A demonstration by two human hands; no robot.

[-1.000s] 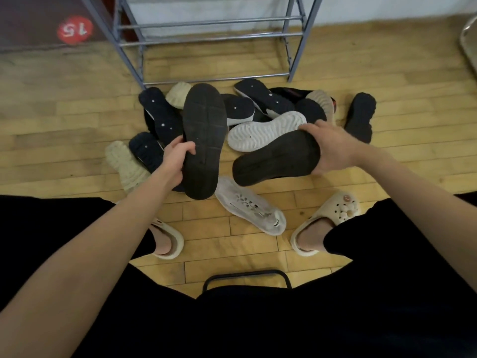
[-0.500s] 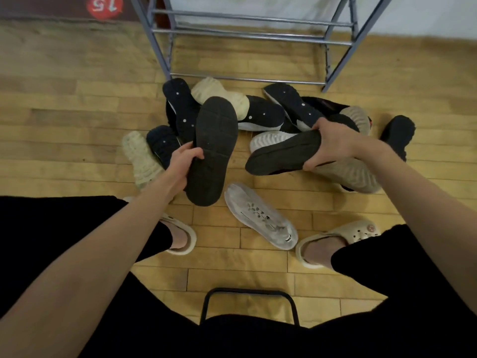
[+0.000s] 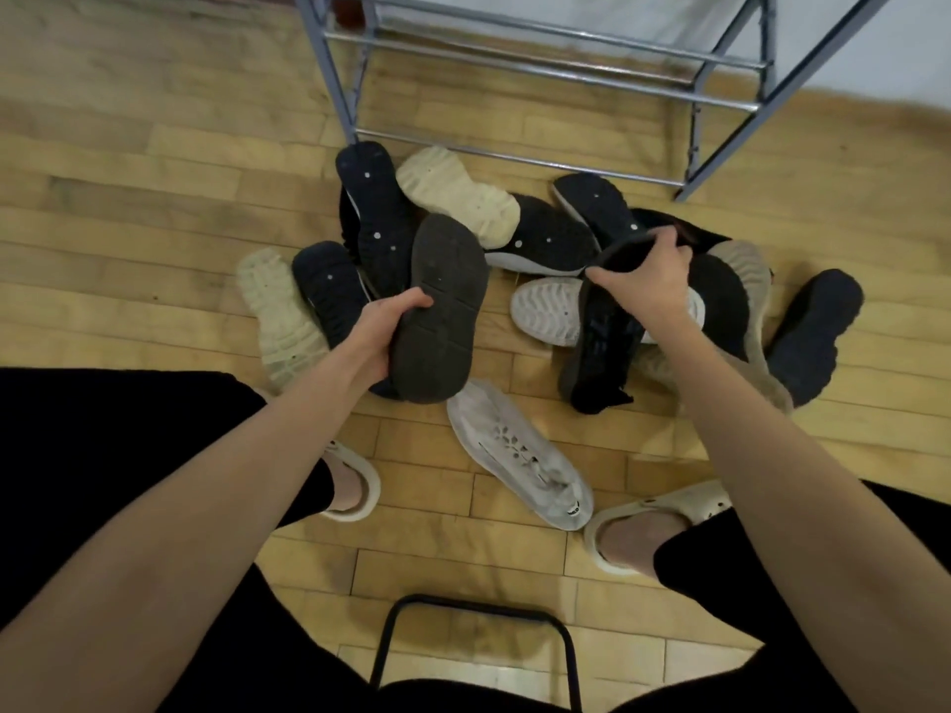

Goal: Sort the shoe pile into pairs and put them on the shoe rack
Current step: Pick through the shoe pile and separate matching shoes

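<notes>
My left hand (image 3: 383, 331) grips a black shoe (image 3: 440, 311) by its side, sole up, above the pile. My right hand (image 3: 646, 280) holds a second black shoe (image 3: 599, 347) by its heel end, turned so its knit side faces me and its toe hangs down toward me. Below them lies the shoe pile (image 3: 540, 234) of several dark and pale shoes, mostly sole up. The grey metal shoe rack (image 3: 545, 54) stands just behind the pile, its bars bare.
A white sneaker (image 3: 520, 455) lies apart, close to my feet in pale clogs (image 3: 664, 522). A dark shoe (image 3: 813, 331) sits at the pile's right edge. The black frame of a stool (image 3: 473, 609) is below me. Wooden floor spreads all round.
My right hand has rotated its black shoe from sole up and lying across to hanging toe down with its side showing. The left shoe stayed about the same. The view shifted nearer the rack.
</notes>
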